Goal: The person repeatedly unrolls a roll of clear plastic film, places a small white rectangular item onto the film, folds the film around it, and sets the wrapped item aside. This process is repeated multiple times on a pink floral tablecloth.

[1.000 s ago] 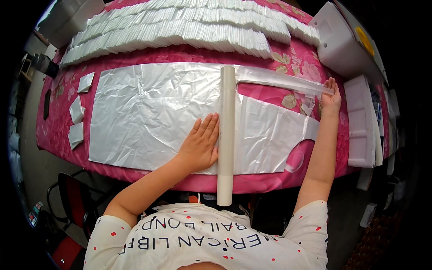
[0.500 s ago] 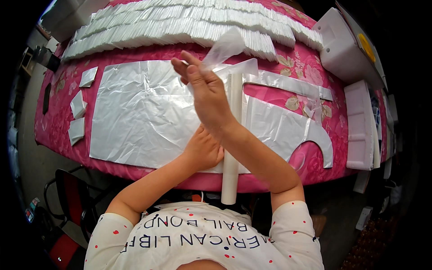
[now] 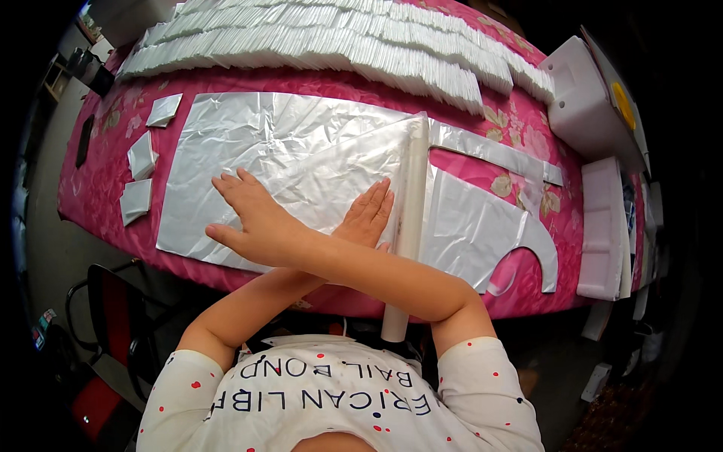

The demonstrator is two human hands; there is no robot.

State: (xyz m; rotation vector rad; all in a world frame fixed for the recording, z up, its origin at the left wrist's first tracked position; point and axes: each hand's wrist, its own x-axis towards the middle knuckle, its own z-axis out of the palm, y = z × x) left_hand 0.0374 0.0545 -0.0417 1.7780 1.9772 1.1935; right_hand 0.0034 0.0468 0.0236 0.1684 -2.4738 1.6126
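Observation:
A stack of silvery-white plastic sheets, cut like aprons with a strap and curved openings, lies flat on the table. A pale tube lies across it, its near end jutting past the table edge. To the tube's left, a thin translucent film is folded over in a slanting layer. My forearms cross, the right above the left. My right hand, fingers spread, is over the left part of the sheets, holding nothing. My left hand rests flat on the film beside the tube, fingers stretched out.
Long rows of folded white packets fill the back of the pink flowered table. Several small folded packets lie at the left, near a dark flat object and a black bottle. White foam boxes stand at the right.
My right hand has come down and left from the raised film, crossing over my left arm. The film now lies flat. My left hand has uncurled and moved slightly right and farther away.

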